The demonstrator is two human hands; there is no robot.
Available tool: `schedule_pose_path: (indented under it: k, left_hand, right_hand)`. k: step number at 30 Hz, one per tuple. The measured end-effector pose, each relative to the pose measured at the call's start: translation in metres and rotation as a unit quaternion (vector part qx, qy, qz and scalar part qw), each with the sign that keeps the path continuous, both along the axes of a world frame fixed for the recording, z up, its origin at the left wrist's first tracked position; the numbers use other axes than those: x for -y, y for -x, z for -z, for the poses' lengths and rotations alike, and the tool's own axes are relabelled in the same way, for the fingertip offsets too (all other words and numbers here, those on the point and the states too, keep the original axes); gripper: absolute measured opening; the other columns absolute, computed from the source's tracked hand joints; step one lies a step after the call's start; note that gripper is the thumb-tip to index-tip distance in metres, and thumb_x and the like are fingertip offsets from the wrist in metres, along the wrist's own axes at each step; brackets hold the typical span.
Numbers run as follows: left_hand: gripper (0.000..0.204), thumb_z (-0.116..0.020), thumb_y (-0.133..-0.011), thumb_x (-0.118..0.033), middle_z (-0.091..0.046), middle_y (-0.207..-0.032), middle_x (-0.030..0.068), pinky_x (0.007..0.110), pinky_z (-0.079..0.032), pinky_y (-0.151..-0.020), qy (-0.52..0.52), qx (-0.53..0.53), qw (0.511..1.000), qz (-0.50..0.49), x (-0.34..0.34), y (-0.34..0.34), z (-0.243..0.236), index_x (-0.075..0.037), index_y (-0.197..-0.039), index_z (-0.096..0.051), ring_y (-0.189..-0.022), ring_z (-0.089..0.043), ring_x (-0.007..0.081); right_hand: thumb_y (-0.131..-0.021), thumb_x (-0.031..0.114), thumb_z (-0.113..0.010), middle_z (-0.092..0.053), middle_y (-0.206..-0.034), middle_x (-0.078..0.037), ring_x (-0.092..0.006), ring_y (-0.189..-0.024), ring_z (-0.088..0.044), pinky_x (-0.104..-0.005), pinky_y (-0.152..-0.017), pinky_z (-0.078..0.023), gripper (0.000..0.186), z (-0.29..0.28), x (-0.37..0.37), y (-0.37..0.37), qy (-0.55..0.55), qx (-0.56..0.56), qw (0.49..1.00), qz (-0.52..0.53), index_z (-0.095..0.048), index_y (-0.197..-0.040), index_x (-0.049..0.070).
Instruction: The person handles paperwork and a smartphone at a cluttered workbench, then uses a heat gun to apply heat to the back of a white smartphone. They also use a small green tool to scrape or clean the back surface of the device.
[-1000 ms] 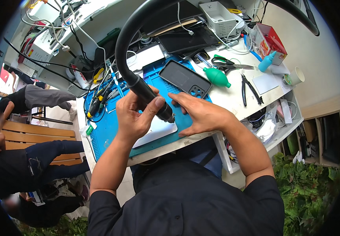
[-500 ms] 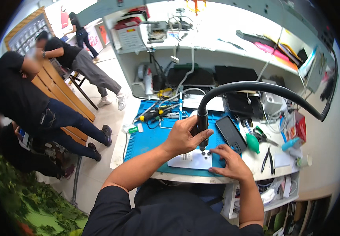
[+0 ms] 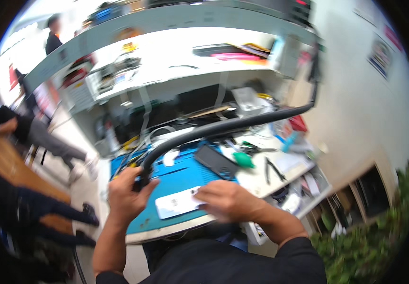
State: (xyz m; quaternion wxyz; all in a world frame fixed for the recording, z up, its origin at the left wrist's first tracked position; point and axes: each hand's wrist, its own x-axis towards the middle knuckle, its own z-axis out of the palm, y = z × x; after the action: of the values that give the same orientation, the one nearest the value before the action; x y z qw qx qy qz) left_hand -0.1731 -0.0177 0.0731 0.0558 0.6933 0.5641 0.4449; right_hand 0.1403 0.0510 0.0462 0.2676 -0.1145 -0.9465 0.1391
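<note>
Around the end of a thick black flexible hose [image 3: 214, 127], my left hand [image 3: 129, 191] is wrapped, at the left side of the blue work mat [image 3: 147, 222]. The hose arches from there to the upper right. A white flat phone or phone back panel [image 3: 173, 203] lies on the mat near its front edge. Over its right end is my right hand [image 3: 228, 199], fingers bent and blurred; they cover most of the lens area, and whether they grip anything is unclear. Behind it lies a dark phone or phone case [image 3: 215, 162].
A green blower bulb [image 3: 243, 160] and black-handled pliers [image 3: 273, 170] lie to the right. An open drawer [image 3: 315, 187] with clutter juts out at the front right. A shelf [image 3: 161, 78] spans the back, with cables below. Several people stand at the left.
My left hand has drawn the hose end leftward, away from above the white panel. My right hand has shifted over the panel's lens end. The view has swung to the right.
</note>
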Motion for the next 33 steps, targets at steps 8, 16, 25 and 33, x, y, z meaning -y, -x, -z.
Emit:
schedule_pose_path:
  k: [8, 16, 25, 33]
  left_hand:
    - [0.038, -0.085, -0.077, 0.001, -0.071, -0.107, 0.0072, 0.04, -0.055, -0.079, -0.269, -0.25, 0.93, 0.003, -0.007, -0.074, -0.087, -0.004, -0.114, -0.079, -0.089, -0.065, 0.0278]
    - [0.031, -0.084, -0.093, -0.017, -0.061, -0.137, 0.0185, 0.044, -0.053, -0.096, -0.394, -0.243, 0.885, 0.052, 0.006, -0.054, -0.055, -0.012, -0.123, -0.078, -0.12, -0.061, 0.0363]
    - [0.037, -0.077, -0.088, -0.006, -0.058, -0.141, 0.0252, 0.044, -0.052, -0.091, -0.108, -0.169, 0.976, -0.088, 0.045, -0.011, 0.023, -0.003, -0.125, -0.073, -0.121, -0.061, 0.0368]
    - [0.034, -0.082, -0.089, 0.001, -0.069, -0.132, 0.0251, 0.051, -0.05, -0.109, -0.057, -0.125, 0.97, -0.198, 0.081, -0.05, -0.009, 0.003, -0.123, -0.078, -0.124, -0.066, 0.0424]
  right_hand:
    - [-0.098, 0.016, -0.063, -0.068, -0.117, -0.015, -0.0276, -0.098, -0.067, -0.043, -0.083, -0.056, 0.053, -0.101, 0.041, 0.014, -0.287, -0.037, 0.933, 0.214, -0.064, -0.15, 0.003]
    - [-0.093, 0.006, -0.081, -0.073, -0.096, -0.011, -0.0225, -0.074, -0.071, -0.0351, -0.058, -0.057, 0.058, -0.154, -0.018, -0.086, -0.39, -0.291, 0.804, 0.341, -0.066, -0.15, 0.003]
    - [-0.102, 0.024, -0.069, -0.076, -0.12, -0.03, -0.0467, -0.116, -0.073, -0.0517, -0.101, -0.057, 0.048, -0.348, -0.328, -0.307, -0.315, -0.394, 0.654, 0.564, -0.065, -0.143, 0.001]
    - [-0.107, 0.039, -0.064, -0.078, -0.123, -0.021, -0.0426, -0.118, -0.074, -0.0539, -0.101, -0.057, 0.035, -0.395, -0.468, -0.349, -0.204, -0.26, 0.612, 0.718, -0.073, -0.13, 0.014]
